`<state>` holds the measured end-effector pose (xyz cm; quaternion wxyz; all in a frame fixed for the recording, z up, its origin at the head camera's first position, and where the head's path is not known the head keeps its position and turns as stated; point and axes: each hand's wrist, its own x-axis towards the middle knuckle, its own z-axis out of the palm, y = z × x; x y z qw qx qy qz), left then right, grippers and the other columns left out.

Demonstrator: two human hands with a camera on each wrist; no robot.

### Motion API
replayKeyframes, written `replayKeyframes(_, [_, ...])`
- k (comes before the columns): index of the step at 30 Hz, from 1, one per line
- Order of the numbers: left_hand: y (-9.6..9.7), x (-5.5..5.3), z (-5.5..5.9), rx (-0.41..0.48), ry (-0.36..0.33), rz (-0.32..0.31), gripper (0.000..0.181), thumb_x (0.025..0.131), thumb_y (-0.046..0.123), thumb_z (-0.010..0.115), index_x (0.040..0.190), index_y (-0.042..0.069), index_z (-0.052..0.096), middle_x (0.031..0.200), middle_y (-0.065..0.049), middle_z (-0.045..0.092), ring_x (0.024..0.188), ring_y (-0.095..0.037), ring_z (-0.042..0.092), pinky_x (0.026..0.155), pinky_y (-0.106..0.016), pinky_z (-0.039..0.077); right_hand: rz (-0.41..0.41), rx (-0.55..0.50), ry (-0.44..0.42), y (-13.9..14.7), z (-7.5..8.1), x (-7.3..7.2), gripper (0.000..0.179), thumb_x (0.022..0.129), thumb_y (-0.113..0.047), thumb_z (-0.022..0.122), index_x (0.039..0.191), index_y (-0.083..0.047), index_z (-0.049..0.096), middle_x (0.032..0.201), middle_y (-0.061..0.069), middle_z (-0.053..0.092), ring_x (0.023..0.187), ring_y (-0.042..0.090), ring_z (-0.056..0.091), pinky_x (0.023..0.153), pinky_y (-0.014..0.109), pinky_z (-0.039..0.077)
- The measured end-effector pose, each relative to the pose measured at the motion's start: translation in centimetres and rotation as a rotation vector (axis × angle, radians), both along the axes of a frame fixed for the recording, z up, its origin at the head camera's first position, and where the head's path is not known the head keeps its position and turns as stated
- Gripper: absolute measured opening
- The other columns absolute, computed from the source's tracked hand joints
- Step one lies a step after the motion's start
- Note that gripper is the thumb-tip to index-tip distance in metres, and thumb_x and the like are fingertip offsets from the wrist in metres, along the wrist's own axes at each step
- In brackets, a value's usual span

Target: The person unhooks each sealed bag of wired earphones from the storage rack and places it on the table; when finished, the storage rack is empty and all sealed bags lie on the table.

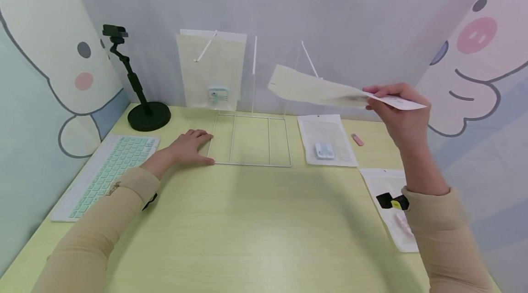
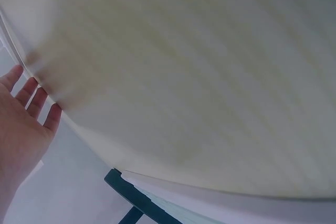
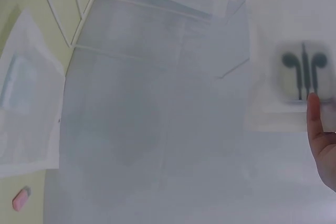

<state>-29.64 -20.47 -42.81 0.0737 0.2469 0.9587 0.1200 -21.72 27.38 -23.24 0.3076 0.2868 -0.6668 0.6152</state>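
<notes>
A white wire rack (image 1: 253,163) stands at the back of the desk. Spread fingers of my left hand (image 1: 190,147) touch the left side of its base. My right hand (image 1: 398,105) pinches a white pouch (image 1: 315,87) by one end, raised and nearly flat, its far end near the rack's right prong (image 1: 310,58). Through the pouch, in the right wrist view, dark-looking earphones (image 3: 304,72) show, with a fingertip (image 3: 314,103) against it. From the rack's left prong (image 1: 206,46) hangs another pouch (image 1: 211,70) with a small case at its bottom.
On the desk, right of the rack, lies a pouch (image 1: 326,130) with a pale blue case, beside a small pink item (image 1: 357,140). Another pouch (image 1: 381,180) is partly behind my right forearm. At left are a keyboard (image 1: 128,157) and a black stand (image 1: 149,116).
</notes>
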Motion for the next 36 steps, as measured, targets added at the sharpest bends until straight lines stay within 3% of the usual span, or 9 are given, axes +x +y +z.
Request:
replayKeyframes(18, [0.0, 0.2, -0.3, 0.002, -0.006, 0.002, 0.092, 0.075, 0.067, 0.063, 0.145, 0.012, 0.038, 0.145, -0.014, 0.035, 0.131, -0.036, 0.029, 0.102, -0.059, 0.029, -0.054, -0.143, 0.0, 6.4, -1.5, 3.6, 0.022, 0.069, 0.026, 0.065, 0.088, 0.029, 0.055, 0.075, 0.015, 0.068, 0.06, 0.019, 0.067, 0.061, 0.023, 0.055])
replayKeyframes(25, [0.0, 0.1, -0.3, 0.006, -0.014, 0.003, 0.093, 0.075, 0.068, 0.063, 0.145, 0.013, 0.037, 0.145, -0.013, 0.035, 0.132, -0.035, 0.028, 0.103, -0.059, 0.028, -0.276, 0.05, -0.124, 7.9, -2.1, 5.7, 0.023, 0.074, 0.017, 0.067, 0.095, 0.022, 0.061, 0.076, 0.002, 0.068, 0.054, 0.008, 0.065, 0.058, 0.015, 0.053])
replayKeyframes(29, [0.0, 0.1, -0.3, 0.006, -0.011, 0.003, 0.093, 0.075, 0.068, 0.063, 0.145, 0.012, 0.037, 0.145, -0.014, 0.035, 0.132, -0.036, 0.028, 0.103, -0.059, 0.028, -0.2, 0.021, -0.215, 8.4, -3.0, 6.9, 0.024, 0.075, 0.022, 0.062, 0.099, 0.021, 0.06, 0.077, 0.005, 0.069, 0.055, 0.012, 0.065, 0.052, 0.019, 0.053])
replayKeyframes(32, [0.0, 0.1, -0.2, 0.003, -0.006, 0.003, 0.093, 0.075, 0.068, 0.063, 0.145, 0.012, 0.038, 0.144, -0.014, 0.035, 0.132, -0.036, 0.029, 0.103, -0.059, 0.029, -0.259, 0.091, -0.303, 8.9, -4.0, 7.9, 0.023, 0.077, 0.021, 0.062, 0.098, 0.014, 0.062, 0.073, 0.001, 0.068, 0.051, 0.013, 0.064, 0.048, 0.021, 0.052])
replayKeyframes(36, [0.0, 0.0, 0.0, -0.004, -0.002, 0.004, 0.092, 0.075, 0.067, 0.063, 0.145, 0.012, 0.037, 0.145, -0.014, 0.035, 0.132, -0.036, 0.029, 0.103, -0.058, 0.029, -0.504, 0.329, -0.472, 9.7, -5.3, 9.3, 0.013, 0.083, 0.002, 0.068, 0.089, -0.009, 0.068, 0.06, -0.011, 0.064, 0.042, 0.01, 0.059, 0.043, 0.019, 0.047])
